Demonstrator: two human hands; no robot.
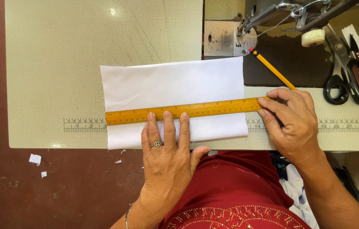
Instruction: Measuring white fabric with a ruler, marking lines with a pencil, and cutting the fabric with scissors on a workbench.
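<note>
A white fabric rectangle (173,87) lies flat on a sewing table (52,59). The left hand (169,154), fingers spread flat, presses a yellow ruler (183,111) across the fabric's near part. The right hand (292,123) pinches a yellow pencil (272,70) at the ruler's right end. Black scissors (351,74) lie far right.

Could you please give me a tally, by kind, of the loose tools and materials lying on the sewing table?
White cloth: 1
Wooden ruler: 1
Pencil: 1
Scissors: 1
Total: 4
The left hand presses the ruler; the right hand holds the pencil at the ruler's end.
</note>
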